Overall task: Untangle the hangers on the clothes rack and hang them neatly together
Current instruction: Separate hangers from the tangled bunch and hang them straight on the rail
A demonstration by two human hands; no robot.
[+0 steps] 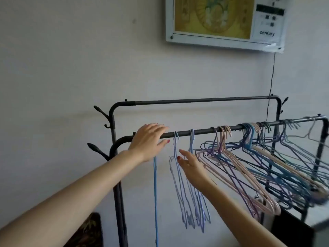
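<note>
A black clothes rack has a near rail (201, 131) and a far rail (195, 100). My left hand (148, 139) lies over the near rail's left end with spread fingers, and a blue hanger (155, 193) hangs straight down below it. Two groups of lilac hangers (185, 198) hang just to its right. My right hand (193, 166) is open beside them, fingers pointing up-left, apparently touching a lilac hanger. A tangled mass of pink, blue and purple hangers (263, 168) fills the rail's right half.
A white-framed wall panel (224, 20) hangs above the rack, with a thin black cord (272, 73) running down from it. Coat hooks (101, 111) stick out from the rack's left post. A dark cabinet (292, 229) stands at the lower right, and a dark patterned object (89, 230) at the lower left.
</note>
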